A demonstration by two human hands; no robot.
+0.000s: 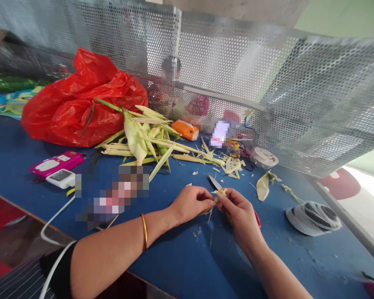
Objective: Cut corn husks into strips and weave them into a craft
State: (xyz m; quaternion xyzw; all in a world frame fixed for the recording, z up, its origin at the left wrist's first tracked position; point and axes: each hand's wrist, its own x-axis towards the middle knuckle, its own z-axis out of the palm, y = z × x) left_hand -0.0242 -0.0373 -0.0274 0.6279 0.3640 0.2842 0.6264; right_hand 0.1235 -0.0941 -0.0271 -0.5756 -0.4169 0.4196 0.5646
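Observation:
My left hand and my right hand meet over the blue table, fingertips pinched. Between them is a small bundle of pale green corn husk strips, with thin ends hanging below. Scissors lie on the table beneath my right hand, blade tips pointing away and part of the red handle showing past the wrist. Farther off lies a heap of corn husks, some long and narrow, one broad and pale. Cut husk scraps are scattered to its right.
A red plastic bag sits behind the husks, beside an orange tissue pack. At left lie a magenta box and a white device with a cable. A thread cone stands right. A perforated metal screen borders the back.

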